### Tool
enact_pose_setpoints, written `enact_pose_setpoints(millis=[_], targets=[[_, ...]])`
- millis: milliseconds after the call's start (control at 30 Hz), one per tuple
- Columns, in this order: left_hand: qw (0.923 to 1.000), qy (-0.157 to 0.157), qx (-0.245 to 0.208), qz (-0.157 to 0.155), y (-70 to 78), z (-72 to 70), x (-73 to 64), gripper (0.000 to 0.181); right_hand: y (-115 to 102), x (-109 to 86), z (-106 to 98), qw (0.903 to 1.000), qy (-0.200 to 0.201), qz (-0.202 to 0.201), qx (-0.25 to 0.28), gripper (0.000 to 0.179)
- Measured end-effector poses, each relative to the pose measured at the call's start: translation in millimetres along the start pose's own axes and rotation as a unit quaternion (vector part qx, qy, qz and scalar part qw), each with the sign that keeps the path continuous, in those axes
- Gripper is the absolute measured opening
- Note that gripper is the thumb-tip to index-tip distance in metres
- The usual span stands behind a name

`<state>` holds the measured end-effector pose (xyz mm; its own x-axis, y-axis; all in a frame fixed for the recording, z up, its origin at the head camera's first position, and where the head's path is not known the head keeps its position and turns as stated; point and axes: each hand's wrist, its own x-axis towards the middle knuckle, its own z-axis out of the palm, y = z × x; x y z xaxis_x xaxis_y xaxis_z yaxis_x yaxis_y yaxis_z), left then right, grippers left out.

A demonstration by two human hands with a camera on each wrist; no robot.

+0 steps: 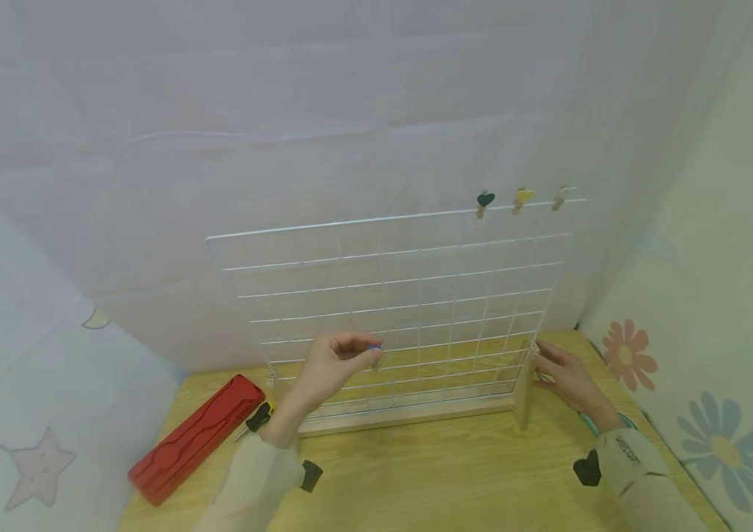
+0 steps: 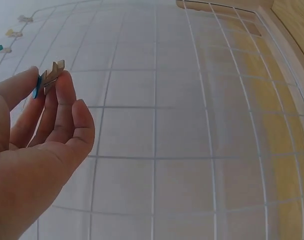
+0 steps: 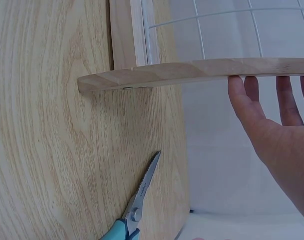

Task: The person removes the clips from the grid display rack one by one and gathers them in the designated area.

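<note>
In the left wrist view my left hand [image 2: 52, 135] pinches a small wooden clothespin [image 2: 53, 77] with a blue decoration between thumb and fingers. The head view has that hand in front of a white wire grid [image 1: 383, 282], left of its middle. My right hand [image 1: 569, 377] is at the grid's right end. Its fingertips touch the outer side of the wooden side post [image 3: 191, 72]. Along the grid's top wire, toward the right, sit a dark green heart clothespin [image 1: 485, 199], a yellow one [image 1: 522, 197] and a white one [image 1: 561, 197].
A long red case [image 1: 196, 440] lies on the wooden table [image 1: 429, 473] at left, beside a screwdriver [image 1: 259, 417] with a black and yellow handle. Scissors [image 3: 136, 212] with teal handles lie outside the right post. Fabric walls [image 1: 349, 111] close in the back and sides.
</note>
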<state>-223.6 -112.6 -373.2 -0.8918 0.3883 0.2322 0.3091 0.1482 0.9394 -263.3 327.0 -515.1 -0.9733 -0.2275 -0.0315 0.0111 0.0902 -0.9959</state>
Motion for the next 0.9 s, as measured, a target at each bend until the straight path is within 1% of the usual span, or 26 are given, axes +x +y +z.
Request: enact_pose_setpoints(millis=[167,333,400,500,600,700,767,900], targets=[[0.9994,0.012,-0.003,-0.033,-21.2,-5.7,-10.1,0.024,0.8,0.5,0.0,1.0,0.003,0.0,0.0,0.071],[0.9969,0.05,-0.01,-0.06,-37.6,-15.3,-26.2,0.025,1.2,1.4,0.7,0.9999,0.009,0.01,0.001,0.071],[0.996,0.062,-0.013,-0.063,-42.5,-19.3,-31.2,0.026,1.3,1.3,0.4,0.9999,0.01,0.011,0.001,0.072],[0.9953,0.069,-0.012,-0.067,-49.6,-24.0,-37.3,0.027,2.0,0.3,0.3,0.9998,0.014,0.012,0.006,0.072],[0.9957,0.068,-0.01,-0.061,-56.9,-27.3,-42.6,0.027,2.7,0.2,0.2,0.9998,0.013,0.01,0.009,0.072],[0.9955,0.069,-0.005,-0.066,-65.9,-29.9,-49.3,0.028,3.4,1.0,0.3,0.9998,0.015,0.009,0.008,0.072],[0.993,0.08,0.001,-0.088,-71.7,-32.1,-55.4,0.027,3.7,1.4,0.3,0.9998,0.015,0.008,0.005,0.072],[0.9848,0.11,0.011,-0.135,-82.6,-37.4,-67.9,0.028,3.6,0.7,0.1,0.9999,0.013,0.007,0.003,0.072]])
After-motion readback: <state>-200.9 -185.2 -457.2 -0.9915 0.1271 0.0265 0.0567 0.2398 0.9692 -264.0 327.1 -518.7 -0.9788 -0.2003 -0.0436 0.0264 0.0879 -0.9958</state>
